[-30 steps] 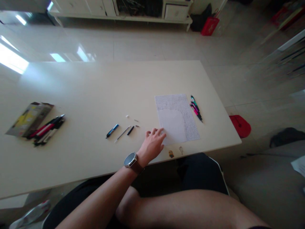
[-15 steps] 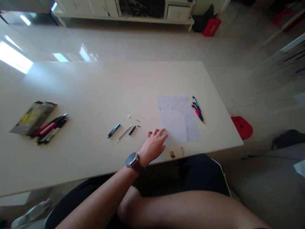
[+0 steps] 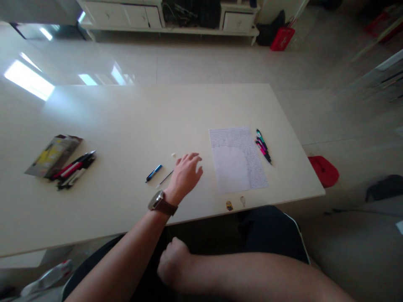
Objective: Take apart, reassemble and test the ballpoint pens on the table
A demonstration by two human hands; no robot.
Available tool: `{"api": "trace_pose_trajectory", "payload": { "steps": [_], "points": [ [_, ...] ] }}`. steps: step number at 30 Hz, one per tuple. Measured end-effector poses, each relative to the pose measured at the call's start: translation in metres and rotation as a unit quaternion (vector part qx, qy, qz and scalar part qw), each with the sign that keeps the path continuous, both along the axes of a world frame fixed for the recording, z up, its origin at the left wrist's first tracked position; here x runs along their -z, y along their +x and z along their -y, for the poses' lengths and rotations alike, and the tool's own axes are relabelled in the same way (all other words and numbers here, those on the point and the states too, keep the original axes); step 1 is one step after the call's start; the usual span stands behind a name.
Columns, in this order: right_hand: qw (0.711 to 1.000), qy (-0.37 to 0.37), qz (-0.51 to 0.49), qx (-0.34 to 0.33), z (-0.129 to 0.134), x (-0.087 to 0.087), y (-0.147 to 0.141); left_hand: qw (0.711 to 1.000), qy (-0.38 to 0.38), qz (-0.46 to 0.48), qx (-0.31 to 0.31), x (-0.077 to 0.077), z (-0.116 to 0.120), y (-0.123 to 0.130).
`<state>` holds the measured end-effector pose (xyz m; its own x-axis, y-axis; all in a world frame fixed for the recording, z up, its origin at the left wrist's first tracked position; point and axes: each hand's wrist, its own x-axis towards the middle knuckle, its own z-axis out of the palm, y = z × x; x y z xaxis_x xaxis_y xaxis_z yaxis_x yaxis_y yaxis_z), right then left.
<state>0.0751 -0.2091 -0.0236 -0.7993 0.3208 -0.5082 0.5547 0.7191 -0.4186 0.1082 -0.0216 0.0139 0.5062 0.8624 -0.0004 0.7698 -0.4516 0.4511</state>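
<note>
My left hand [image 3: 185, 176], with a watch [image 3: 156, 200] on its wrist, is over the white table, palm down, open, fingers loosely stretched. It covers small pen parts lying beneath it. Part of a pen refill [image 3: 166, 178] shows beside it, and a small white piece [image 3: 173, 155] lies just past it. A blue pen barrel [image 3: 154, 173] is to the left. My right hand [image 3: 174, 262] is closed in a fist over my lap, below the table edge; whatever is inside, if anything, is hidden. A sheet of paper [image 3: 233, 170] covered partly in handwriting lies to the right.
Several pens [image 3: 263, 147] lie beside the paper's right edge. A grey and yellow packet [image 3: 53, 157] and a bundle of pens [image 3: 74, 171] are at the left of the table [image 3: 163, 109]. Small stickers [image 3: 229, 205] sit near its front edge. A red stool [image 3: 324, 171] stands beyond the right side.
My left hand has moved left, from the paper's left edge to above the loose pen parts. My right fist shows more fully over my lap.
</note>
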Motion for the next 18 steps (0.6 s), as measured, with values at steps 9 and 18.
{"api": "trace_pose_trajectory", "payload": {
  "steps": [9, 18],
  "points": [
    [0.997, -0.077, 0.024, 0.01, -0.01, -0.011, 0.021, 0.991, -0.015, -0.11, -0.079, 0.021, -0.031, -0.067],
    [0.998, -0.065, 0.013, 0.018, -0.015, -0.008, 0.019, 0.991, -0.025, -0.097, -0.084, 0.019, -0.03, -0.065]
  ]
}}
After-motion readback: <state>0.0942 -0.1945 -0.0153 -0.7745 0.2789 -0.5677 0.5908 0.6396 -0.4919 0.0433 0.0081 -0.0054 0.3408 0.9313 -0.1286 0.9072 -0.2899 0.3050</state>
